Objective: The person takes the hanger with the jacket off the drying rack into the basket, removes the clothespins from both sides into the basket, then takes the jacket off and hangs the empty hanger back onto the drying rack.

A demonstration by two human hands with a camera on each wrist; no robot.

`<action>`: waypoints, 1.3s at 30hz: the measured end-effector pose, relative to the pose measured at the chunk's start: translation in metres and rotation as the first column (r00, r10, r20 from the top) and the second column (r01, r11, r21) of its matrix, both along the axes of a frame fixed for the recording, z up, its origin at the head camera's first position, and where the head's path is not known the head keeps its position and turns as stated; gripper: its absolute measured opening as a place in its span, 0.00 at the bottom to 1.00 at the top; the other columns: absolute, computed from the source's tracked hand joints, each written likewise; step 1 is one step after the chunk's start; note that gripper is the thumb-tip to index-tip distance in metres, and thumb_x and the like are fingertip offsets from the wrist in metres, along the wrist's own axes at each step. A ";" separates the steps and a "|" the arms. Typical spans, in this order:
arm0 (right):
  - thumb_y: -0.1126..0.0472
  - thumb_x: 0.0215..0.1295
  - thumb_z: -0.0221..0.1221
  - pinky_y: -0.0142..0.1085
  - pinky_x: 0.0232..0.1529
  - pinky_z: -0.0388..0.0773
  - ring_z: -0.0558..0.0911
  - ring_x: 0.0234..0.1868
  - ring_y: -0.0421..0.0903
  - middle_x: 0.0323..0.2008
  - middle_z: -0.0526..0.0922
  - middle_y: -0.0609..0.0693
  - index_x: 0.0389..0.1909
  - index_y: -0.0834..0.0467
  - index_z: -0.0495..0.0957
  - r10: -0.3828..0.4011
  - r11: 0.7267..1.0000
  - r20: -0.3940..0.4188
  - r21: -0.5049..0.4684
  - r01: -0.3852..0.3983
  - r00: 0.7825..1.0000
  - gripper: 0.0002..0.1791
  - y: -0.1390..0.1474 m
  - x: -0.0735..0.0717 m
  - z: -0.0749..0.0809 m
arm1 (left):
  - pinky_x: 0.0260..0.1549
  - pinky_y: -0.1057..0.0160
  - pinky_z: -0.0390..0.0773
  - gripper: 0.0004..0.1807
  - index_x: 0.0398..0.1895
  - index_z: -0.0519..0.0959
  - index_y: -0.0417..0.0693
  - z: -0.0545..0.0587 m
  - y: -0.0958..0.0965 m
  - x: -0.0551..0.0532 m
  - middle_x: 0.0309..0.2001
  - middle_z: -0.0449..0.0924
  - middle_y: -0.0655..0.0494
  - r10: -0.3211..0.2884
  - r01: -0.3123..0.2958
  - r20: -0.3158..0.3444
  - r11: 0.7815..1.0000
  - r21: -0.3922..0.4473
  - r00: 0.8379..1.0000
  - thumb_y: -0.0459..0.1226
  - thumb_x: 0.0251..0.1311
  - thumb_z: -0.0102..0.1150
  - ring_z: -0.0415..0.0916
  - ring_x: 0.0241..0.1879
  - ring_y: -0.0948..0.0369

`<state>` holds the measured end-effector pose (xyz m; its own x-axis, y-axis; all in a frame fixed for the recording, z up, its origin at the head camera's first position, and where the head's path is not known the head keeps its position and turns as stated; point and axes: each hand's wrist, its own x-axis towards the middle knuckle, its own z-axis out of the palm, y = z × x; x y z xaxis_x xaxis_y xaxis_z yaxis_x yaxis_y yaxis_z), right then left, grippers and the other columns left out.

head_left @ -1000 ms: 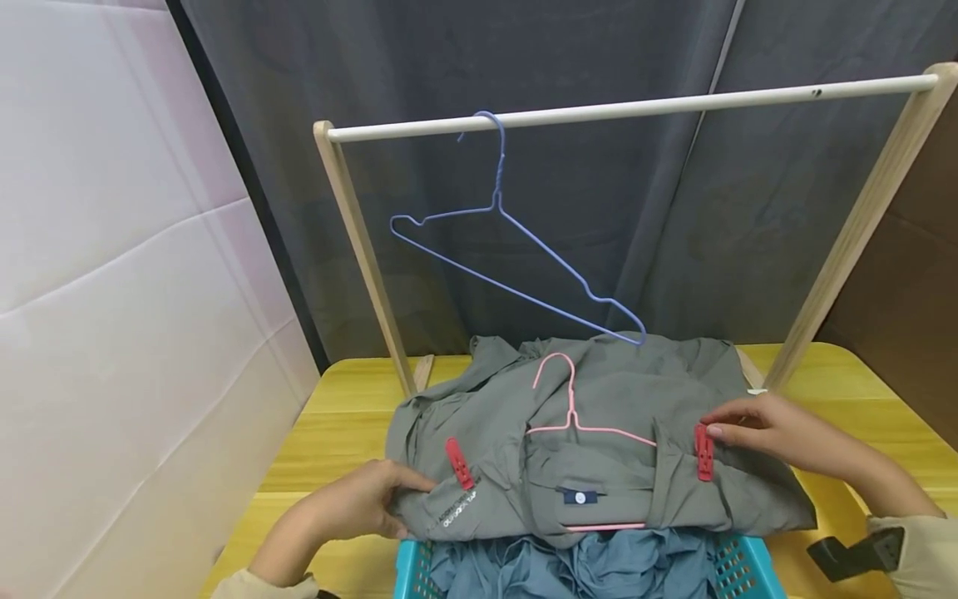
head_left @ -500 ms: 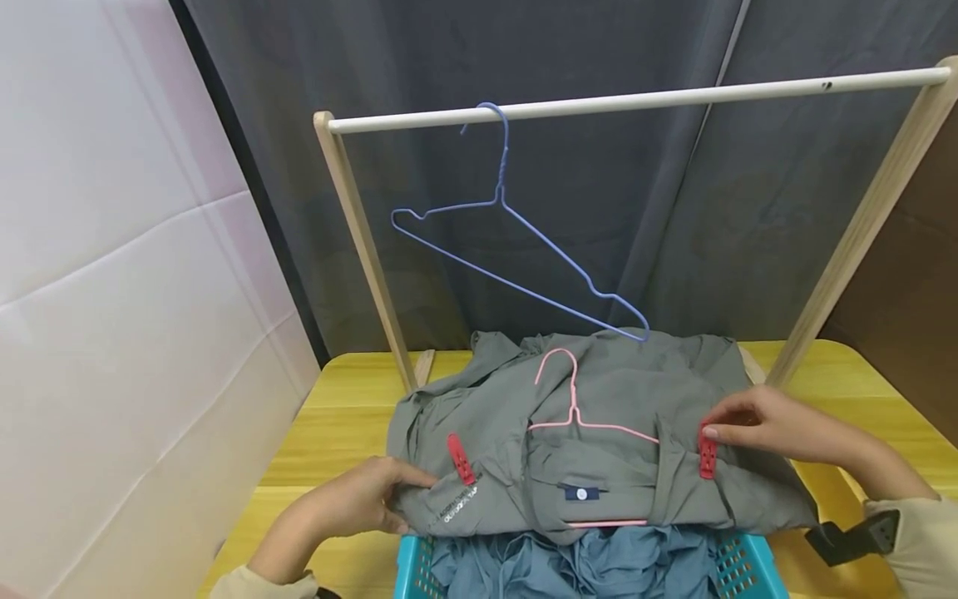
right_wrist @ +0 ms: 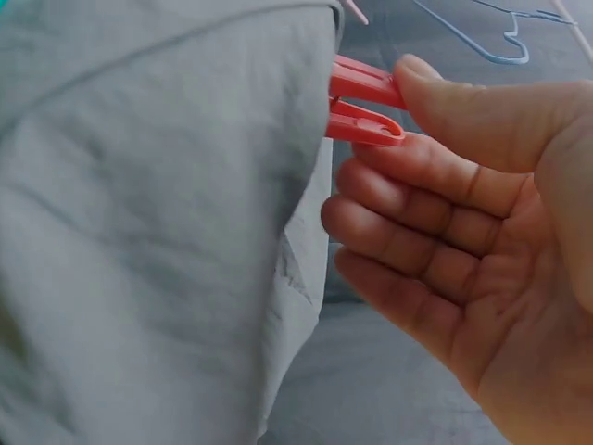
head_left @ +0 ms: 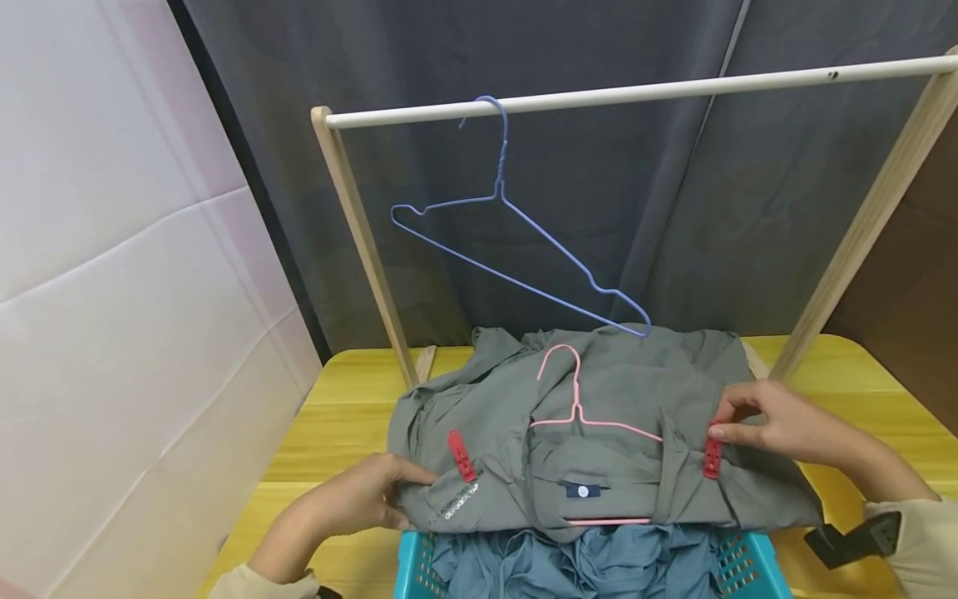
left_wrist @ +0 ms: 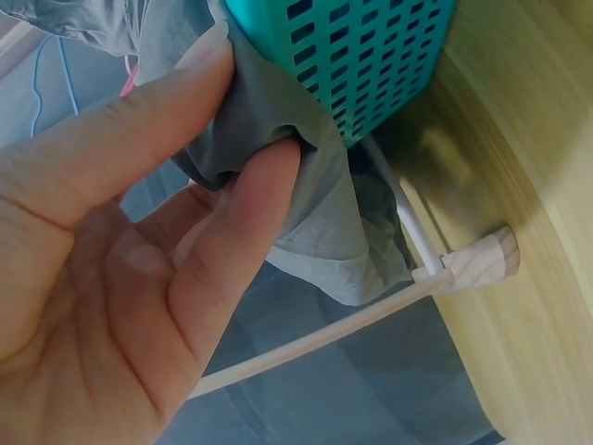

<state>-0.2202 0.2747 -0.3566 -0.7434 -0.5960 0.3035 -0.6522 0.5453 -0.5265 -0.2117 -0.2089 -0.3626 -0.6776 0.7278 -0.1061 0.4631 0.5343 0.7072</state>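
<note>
A grey collared garment, with a dark label at the neck, lies over the back of a turquoise basket. Through its neck opening shows a pink wire hanger, mostly covered by cloth. My left hand pinches the garment's left side between thumb and fingers; the left wrist view shows the fold there. On the right, my right hand pinches the handle end of a red clothespin, whose far end meets the cloth. Another red clothespin is attached to the garment's left part.
Blue clothing fills the basket. Behind it stands a wooden rack with a white rod, and an empty blue hanger hangs from that rod. The yellow table meets a white panel at left and a dark curtain behind.
The head view has shifted slightly, so the rack sits higher in it. Both hands keep their hold; the right hand and its clothespin appear slightly farther right.
</note>
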 end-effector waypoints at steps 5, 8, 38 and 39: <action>0.71 0.53 0.62 0.30 0.27 0.70 0.72 0.25 0.37 0.21 0.76 0.40 0.25 0.47 0.76 0.013 0.998 -0.040 -0.059 -0.016 0.999 0.14 0.004 0.000 -0.004 | 0.35 0.68 0.74 0.27 0.49 0.79 0.40 0.001 0.002 -0.001 0.45 0.79 0.53 -0.005 0.005 -0.027 1.000 -0.010 1.000 0.26 0.40 0.69 0.71 0.37 0.68; 0.75 0.52 0.60 0.30 0.28 0.70 0.72 0.24 0.39 0.21 0.76 0.43 0.25 0.49 0.77 0.024 0.992 -0.043 -0.124 -0.030 0.999 0.16 0.008 -0.001 -0.004 | 0.36 0.69 0.74 0.27 0.49 0.79 0.40 0.001 0.003 -0.001 0.46 0.79 0.53 -0.006 0.005 -0.033 1.000 -0.006 0.999 0.26 0.39 0.69 0.71 0.38 0.68; 0.74 0.55 0.59 0.23 0.29 0.73 0.79 0.28 0.36 0.29 0.81 0.41 0.33 0.61 0.79 -0.401 0.875 0.044 -0.277 0.397 0.915 0.07 0.061 0.023 -0.008 | 0.36 0.69 0.73 0.27 0.49 0.80 0.43 -0.001 0.002 0.000 0.46 0.78 0.54 0.034 -0.034 0.022 0.999 -0.016 0.999 0.24 0.39 0.69 0.69 0.40 0.67; 0.73 0.56 0.59 0.22 0.29 0.72 0.79 0.28 0.35 0.29 0.81 0.40 0.33 0.61 0.79 -0.423 0.866 0.046 -0.274 0.419 0.905 0.06 0.064 0.023 -0.010 | 0.36 0.69 0.73 0.27 0.49 0.80 0.43 -0.001 0.002 0.000 0.46 0.78 0.54 0.034 -0.034 0.023 0.999 -0.016 0.999 0.24 0.39 0.69 0.70 0.40 0.67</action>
<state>-0.1974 0.3390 -0.3662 -0.8990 -0.1207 0.4209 -0.4022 0.6078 -0.6848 -0.2117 -0.2074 -0.3631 -0.6992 0.7024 -0.1331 0.4278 0.5603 0.7093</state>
